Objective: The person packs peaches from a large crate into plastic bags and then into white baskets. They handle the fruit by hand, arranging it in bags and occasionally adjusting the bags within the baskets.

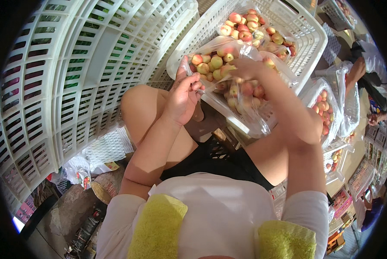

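Note:
My left hand [185, 97] pinches the rim of a clear plastic bag [206, 85] between thumb and fingers. Inside the open bag lie several red-and-yellow nectarines [216, 62]. Above the bag's right side is my right hand [246, 68], blurred by motion, with its fingers by the fruit; whether it grips one cannot be made out. The bag rests at the near end of a white plastic crate [309, 42]. Farther back in the crate sit another bag of nectarines [245, 26] and a smaller group in clear film [279, 40].
Tall white slatted crates [99, 55] rise on my left. To the right stand a lined basket of fruit [324, 111] and a plastic bag [350, 106] near another person's arm [356, 76]. White foam netting [107, 145] lies at lower left. A yellow towel [159, 226] hangs over my shoulders.

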`<move>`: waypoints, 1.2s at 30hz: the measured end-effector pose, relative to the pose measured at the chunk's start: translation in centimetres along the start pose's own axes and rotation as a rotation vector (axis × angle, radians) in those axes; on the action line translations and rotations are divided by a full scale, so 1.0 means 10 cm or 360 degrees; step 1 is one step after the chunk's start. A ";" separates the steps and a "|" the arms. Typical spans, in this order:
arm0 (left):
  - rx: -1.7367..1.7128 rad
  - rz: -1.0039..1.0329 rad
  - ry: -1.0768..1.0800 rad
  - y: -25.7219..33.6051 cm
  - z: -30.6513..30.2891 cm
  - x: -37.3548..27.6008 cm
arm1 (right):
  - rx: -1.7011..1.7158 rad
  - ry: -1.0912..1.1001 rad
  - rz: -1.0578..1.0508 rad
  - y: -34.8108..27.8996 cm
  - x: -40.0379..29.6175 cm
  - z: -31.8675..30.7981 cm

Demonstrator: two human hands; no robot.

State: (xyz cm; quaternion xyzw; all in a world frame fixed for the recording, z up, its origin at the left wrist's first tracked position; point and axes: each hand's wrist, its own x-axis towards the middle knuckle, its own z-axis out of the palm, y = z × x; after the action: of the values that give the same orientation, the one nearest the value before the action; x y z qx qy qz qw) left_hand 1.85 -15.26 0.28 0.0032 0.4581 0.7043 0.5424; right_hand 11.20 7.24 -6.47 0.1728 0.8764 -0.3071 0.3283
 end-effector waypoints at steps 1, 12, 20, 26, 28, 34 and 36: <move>0.0008 -0.0025 0.0003 -0.01 0.06 0.00 | 0.0101 0.0315 -0.0014 0.16 -0.30 -0.06; -0.0397 0.0181 0.0154 -0.17 0.20 0.07 | 0.0328 0.1753 0.1191 3.14 -2.62 2.22; -0.0446 0.0184 0.0097 -0.34 0.22 0.16 | 0.0309 0.0977 0.1837 2.64 -2.21 3.81; -0.0361 0.0170 0.0018 -0.34 -0.02 0.18 | 0.0288 0.0831 0.1846 2.42 -2.18 3.26; -0.0221 0.0156 0.0065 -0.35 0.12 0.15 | 0.0241 0.0697 0.1921 2.34 -2.16 3.12; -0.0113 0.0164 0.0003 -0.36 0.15 0.15 | 0.0654 0.0461 0.2116 2.25 -2.32 2.79; -0.0121 0.0163 -0.0010 -0.36 0.13 0.15 | 0.0683 0.0557 0.2132 2.25 -2.33 2.84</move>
State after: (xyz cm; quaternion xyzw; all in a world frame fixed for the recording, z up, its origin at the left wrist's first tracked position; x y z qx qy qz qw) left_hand 4.62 -13.26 -2.01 0.0082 0.4284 0.7480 0.5068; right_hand 52.77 3.28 -17.14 0.7799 0.5425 -0.1732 0.2596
